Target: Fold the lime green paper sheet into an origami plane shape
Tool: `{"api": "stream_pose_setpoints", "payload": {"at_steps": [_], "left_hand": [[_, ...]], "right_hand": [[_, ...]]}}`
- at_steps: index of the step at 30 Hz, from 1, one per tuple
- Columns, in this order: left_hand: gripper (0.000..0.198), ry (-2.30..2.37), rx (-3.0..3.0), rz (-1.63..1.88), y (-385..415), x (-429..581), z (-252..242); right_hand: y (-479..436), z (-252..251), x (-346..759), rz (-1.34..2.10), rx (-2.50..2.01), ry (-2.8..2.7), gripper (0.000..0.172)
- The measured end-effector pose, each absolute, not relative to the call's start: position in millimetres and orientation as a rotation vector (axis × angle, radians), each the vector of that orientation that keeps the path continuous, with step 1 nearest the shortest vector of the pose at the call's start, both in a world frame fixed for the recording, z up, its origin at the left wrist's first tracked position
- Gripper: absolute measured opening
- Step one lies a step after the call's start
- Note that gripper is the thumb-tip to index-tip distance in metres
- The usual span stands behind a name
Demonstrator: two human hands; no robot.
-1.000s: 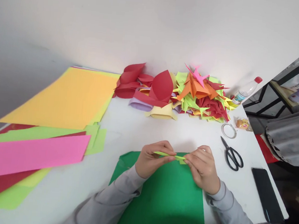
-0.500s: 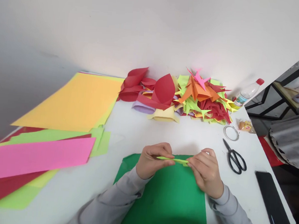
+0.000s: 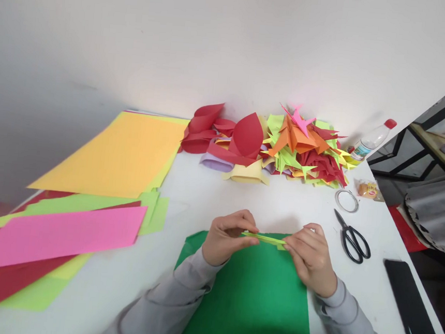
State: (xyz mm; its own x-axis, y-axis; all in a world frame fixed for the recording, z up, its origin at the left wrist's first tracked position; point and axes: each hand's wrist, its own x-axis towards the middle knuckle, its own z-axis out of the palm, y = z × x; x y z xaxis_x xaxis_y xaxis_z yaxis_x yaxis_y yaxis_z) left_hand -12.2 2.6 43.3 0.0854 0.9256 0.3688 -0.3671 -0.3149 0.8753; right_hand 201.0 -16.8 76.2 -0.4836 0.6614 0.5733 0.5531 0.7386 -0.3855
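Note:
A narrow, folded piece of lime-green paper [image 3: 268, 239] is held level between both hands, seen nearly edge-on. My left hand [image 3: 227, 237] has its thumb and fingers around the left end. My right hand [image 3: 313, 255] pinches the right end. Beneath them a large green sheet [image 3: 252, 299] lies on the white table. The full shape of the folded paper cannot be made out from this angle.
Coloured sheets, with a pink strip [image 3: 64, 234] and an orange sheet [image 3: 107, 151], lie left. Paper shapes [image 3: 297, 142] are heaped by the wall. Rightward are a bottle [image 3: 368, 141], tape roll [image 3: 347, 192], wrapped snack [image 3: 367, 189], black scissors [image 3: 356, 243] and black phone [image 3: 411, 305].
The view has shifted slightly, so most things appear a little farther right. The lime-green paper tilts down a little to the right, and more of its left end shows by my left fingers.

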Motion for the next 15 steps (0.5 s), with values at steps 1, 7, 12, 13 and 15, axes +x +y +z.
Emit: {"api": "stream_pose_setpoints", "payload": {"at_steps": [1,7,12,13,15], "left_hand": [[0.012,0.643,1.283,1.479,3.4,-14.5,44.3],[0.006,0.753,1.661,1.415,8.5,-32.0,52.1],[0.009,0.861,1.983,1.371,10.2,-37.4,54.7],[0.01,0.881,2.046,1.368,10.4,-37.2,53.9],[0.011,0.917,2.159,1.362,10.8,-36.2,51.3]], "right_hand": [[-16.6,76.0,201.5,0.188,-0.91,-2.211,0.015],[-15.9,77.9,204.2,0.021,-0.947,-2.245,0.014],[-17.6,76.2,206.9,-0.218,-1.002,-2.329,0.02],[-18.1,75.5,206.8,-0.251,-1.006,-2.343,0.022],[-18.9,74.6,206.0,-0.301,-1.017,-2.363,0.023]]}}
